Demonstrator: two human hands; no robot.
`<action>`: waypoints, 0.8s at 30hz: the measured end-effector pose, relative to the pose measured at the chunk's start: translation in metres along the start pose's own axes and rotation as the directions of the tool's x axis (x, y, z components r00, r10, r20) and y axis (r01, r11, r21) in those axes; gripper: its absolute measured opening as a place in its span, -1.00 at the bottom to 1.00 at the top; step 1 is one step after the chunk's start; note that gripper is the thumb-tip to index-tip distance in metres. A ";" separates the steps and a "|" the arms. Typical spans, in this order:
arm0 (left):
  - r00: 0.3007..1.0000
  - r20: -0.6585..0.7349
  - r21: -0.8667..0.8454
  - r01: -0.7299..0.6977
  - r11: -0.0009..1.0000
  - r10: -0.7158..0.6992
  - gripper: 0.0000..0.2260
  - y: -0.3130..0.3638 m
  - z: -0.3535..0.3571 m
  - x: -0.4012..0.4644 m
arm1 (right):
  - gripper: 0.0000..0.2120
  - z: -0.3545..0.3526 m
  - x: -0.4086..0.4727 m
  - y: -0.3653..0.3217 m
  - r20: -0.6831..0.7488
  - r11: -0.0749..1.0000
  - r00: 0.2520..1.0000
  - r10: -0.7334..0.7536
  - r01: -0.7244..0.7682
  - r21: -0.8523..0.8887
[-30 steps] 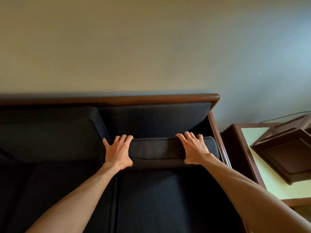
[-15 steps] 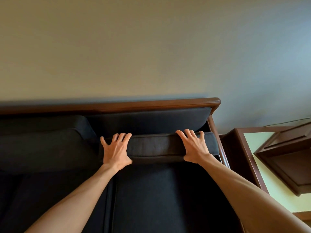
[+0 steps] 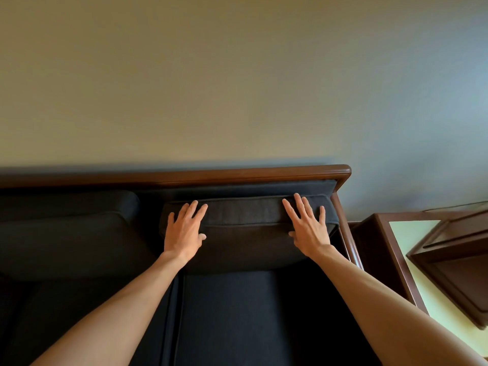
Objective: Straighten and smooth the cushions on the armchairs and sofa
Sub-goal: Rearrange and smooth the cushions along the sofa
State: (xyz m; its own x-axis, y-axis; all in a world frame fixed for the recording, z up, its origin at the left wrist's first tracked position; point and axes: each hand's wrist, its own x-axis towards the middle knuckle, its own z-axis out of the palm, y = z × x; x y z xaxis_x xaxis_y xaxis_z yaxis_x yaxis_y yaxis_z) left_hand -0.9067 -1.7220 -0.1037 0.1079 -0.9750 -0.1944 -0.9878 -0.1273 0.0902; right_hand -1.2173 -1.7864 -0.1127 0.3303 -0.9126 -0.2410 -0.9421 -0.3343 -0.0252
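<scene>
A dark sofa with a brown wooden back rail [image 3: 237,174] fills the lower view. Its right back cushion [image 3: 245,233] leans up against the backrest, top edge just under the rail. My left hand [image 3: 183,233] lies flat on the cushion's left end, fingers spread over its top edge. Pressed flat on the right end is my right hand [image 3: 307,228], fingers apart too. Neither hand grips anything. The left back cushion [image 3: 66,233] sits beside it, and a dark seat cushion [image 3: 237,313] lies below.
A wooden side table [image 3: 375,247] with a pale top stands right of the sofa's arm. A dark wooden tray [image 3: 454,265] rests on it. A plain wall rises behind the sofa.
The right back cushion has been tipped up and pushed back from lying low on the seat to leaning on the backrest. Both hands went from curled over its edge to flat on its face.
</scene>
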 end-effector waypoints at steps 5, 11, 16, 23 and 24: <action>0.994 0.114 -0.034 0.004 0.999 0.000 -0.26 -0.004 -0.008 0.029 | -0.15 -0.008 0.028 0.006 0.041 1.000 0.999 0.008 -0.009 0.017; 0.996 0.082 -0.045 0.041 0.998 -0.037 -0.27 0.008 0.001 0.018 | -0.12 -0.004 0.025 0.001 0.026 0.999 0.999 0.037 -0.037 -0.013; 1.000 0.011 -0.068 0.011 0.998 -0.010 -0.37 0.036 0.012 0.003 | -0.07 0.004 0.015 -0.010 0.003 0.997 0.997 0.073 -0.073 -0.029; 0.995 0.012 -0.092 -0.097 0.991 0.099 -0.24 0.082 0.015 -0.002 | 0.09 0.013 -0.001 -0.055 -0.090 0.989 0.986 -0.143 0.146 0.023; 0.995 0.022 -0.075 -0.099 0.992 0.101 -0.18 0.081 0.017 -0.002 | 0.08 0.017 -0.001 -0.057 -0.098 0.986 0.983 -0.157 0.161 0.033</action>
State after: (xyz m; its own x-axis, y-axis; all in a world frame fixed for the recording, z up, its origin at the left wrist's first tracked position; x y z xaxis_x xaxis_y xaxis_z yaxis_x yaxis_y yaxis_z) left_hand -0.9889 -1.7272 -0.1131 0.0051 -0.9786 -0.2058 -0.9822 -0.0435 0.1825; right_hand -1.1649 -1.7624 -0.1275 0.4780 -0.8675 -0.1381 -0.8782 -0.4687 -0.0956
